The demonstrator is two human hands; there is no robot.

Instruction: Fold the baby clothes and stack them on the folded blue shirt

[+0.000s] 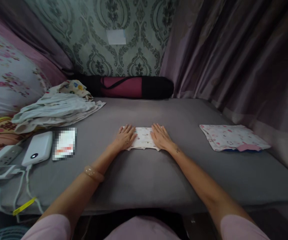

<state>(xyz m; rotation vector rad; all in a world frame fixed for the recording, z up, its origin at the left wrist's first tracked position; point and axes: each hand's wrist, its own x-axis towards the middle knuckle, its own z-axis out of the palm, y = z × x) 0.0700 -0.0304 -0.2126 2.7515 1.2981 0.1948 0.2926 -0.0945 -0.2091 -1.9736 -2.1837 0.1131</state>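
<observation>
A small white printed cloth [144, 138], folded flat, lies on the grey bed surface [144, 180] right in front of me. My left hand [126, 137] rests flat on its left end with fingers stretched out. On its right end my right hand [161, 136] lies the same way, palm down and fingers extended. Both palms hide the ends of the cloth, so only its middle and lower edge show. Neither hand grips it. To the right sits a folded white cloth with a pink print [234, 137], with pink and blue parts at its lower edge.
Crumpled pale clothes [59, 108] are heaped at the left. Nearer stand a white power bank [38, 148], a power strip [6, 158], cables and a blurred flat item [64, 144]. A black and maroon roll bag [124, 87] lies along the wall; curtains [234, 50] hang right.
</observation>
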